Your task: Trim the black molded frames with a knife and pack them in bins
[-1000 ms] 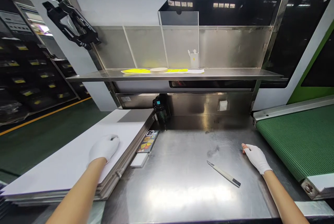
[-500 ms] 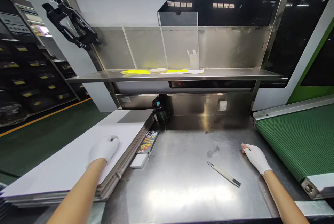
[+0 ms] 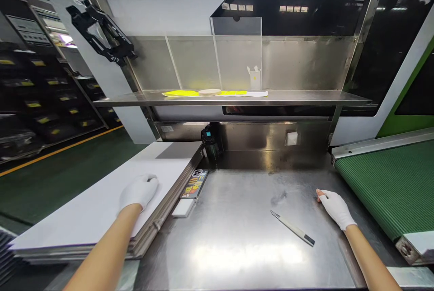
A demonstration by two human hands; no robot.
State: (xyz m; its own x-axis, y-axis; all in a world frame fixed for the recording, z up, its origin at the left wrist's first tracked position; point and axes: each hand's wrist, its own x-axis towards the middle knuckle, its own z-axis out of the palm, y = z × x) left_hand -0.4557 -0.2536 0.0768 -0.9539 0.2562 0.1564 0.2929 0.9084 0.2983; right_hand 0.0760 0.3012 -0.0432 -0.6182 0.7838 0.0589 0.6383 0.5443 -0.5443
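White-gloved left hand point(image 3: 138, 191) on 1 stack of sheets point(image 3: 91, 205), 9 o'clock side of the worktop point(image 3: 233, 218). Fingers curled, undersides hidden; can't tell if it pinches anything. Sheet count unreadable, edges blend. Stack's long axis roughly 7:30 to 1:30. Right hand point(image 3: 335, 209), gloved too, at 3 o'clock: thumb and fingers curled, palm hidden, can't tell if clenched. 1 knife point(image 3: 293, 228) between 3 and 4, nearest the right hand, apart from it, blade tip toward 10, tail toward 4. 1 phone point(image 3: 195, 184), 1 white block point(image 3: 183, 208) beside the stack around 10. 1 dark bottle point(image 3: 209, 141) at 11, base hard to make out
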